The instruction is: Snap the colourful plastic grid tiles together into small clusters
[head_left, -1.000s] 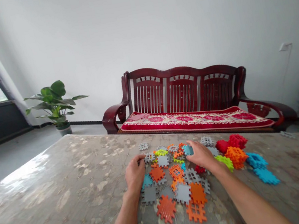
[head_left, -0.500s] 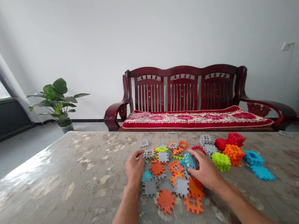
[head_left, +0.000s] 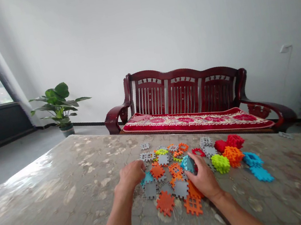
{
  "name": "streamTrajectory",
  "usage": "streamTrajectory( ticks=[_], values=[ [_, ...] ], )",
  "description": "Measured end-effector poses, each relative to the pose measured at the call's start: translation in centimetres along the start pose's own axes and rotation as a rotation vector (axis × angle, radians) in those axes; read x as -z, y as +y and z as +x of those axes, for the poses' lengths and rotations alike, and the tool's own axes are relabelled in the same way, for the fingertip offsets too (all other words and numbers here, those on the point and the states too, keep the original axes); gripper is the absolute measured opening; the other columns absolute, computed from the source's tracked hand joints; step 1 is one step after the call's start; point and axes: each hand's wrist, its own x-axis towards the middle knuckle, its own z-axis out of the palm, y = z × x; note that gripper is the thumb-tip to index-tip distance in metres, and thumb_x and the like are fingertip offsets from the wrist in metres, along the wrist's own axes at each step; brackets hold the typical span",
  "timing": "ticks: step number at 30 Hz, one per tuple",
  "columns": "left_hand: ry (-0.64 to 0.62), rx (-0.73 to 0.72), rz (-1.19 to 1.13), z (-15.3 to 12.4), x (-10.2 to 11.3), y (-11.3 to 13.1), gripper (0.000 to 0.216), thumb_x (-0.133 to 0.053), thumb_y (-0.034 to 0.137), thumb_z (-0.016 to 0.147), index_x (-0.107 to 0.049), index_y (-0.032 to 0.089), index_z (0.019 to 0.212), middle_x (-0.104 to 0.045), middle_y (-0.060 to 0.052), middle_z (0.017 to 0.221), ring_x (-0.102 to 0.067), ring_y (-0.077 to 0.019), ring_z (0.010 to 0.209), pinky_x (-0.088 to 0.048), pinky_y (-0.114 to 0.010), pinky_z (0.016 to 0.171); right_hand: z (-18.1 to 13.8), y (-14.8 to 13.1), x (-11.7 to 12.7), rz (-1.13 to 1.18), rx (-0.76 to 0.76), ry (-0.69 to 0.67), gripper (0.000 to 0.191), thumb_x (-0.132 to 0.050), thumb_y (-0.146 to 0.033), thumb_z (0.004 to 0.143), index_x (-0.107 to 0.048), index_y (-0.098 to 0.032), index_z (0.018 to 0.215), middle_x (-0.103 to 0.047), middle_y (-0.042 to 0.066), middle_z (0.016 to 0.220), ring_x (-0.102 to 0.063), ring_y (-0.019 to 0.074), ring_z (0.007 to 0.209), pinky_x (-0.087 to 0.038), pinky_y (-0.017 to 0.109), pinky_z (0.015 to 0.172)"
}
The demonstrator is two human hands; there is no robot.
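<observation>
Between the thumb and fingers of my right hand (head_left: 205,178) is a teal block of joined interlocking tiles (head_left: 188,163), held tilted over the pile. My left hand (head_left: 131,175) is at the pile's left side with its fingers curled in; their tips are hidden, so anything in them does not show. Close beside it lies a flat teal tile (head_left: 147,178). Below that are a grey tile (head_left: 150,190) and an orange tile (head_left: 165,203). An orange window tile (head_left: 193,205) lies nearest me, under my right hand's side.
To the right sit a lime-green stack (head_left: 221,163), an orange stack (head_left: 233,156), red pieces (head_left: 234,141) and blue tiles (head_left: 261,173). A grey stack (head_left: 206,142) stands behind them. Beyond the table (head_left: 53,207) is a wooden bench (head_left: 183,93); a potted plant (head_left: 61,105) is at left.
My left hand has drawn back to the left, its fingers now more curled. The teal block in my right hand has turned a little. The view has tipped slightly upward.
</observation>
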Motion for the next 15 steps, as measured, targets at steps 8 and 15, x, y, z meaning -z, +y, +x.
streamTrajectory(
  ticks=[8,15],
  values=[
    [-0.019,-0.017,0.085,-0.8,0.3,1.5,0.026,-0.051,0.010,0.076,-0.068,0.022,0.091,-0.072,-0.013,0.106,-0.067,-0.0289,0.096,-0.048,-0.036,0.077,0.1,0.1,0.1,0.003,-0.013,0.033,0.056,-0.060,-0.024,0.073,-0.053,-0.020,0.128,-0.060,0.011,0.126,-0.056,0.0263,0.117,-0.045,0.044,0.102],
    [-0.001,-0.028,0.050,-0.6,-0.2,1.7,0.024,-0.049,0.010,0.077,-0.067,0.020,0.087,-0.071,-0.013,0.100,-0.067,-0.0258,0.091,-0.047,-0.033,0.075,0.0,0.0,0.2,0.027,-0.014,0.021,0.056,-0.059,-0.024,0.074,-0.052,-0.021,0.130,-0.060,0.011,0.126,-0.056,0.0267,0.117,-0.046,0.045,0.101]
  ],
)
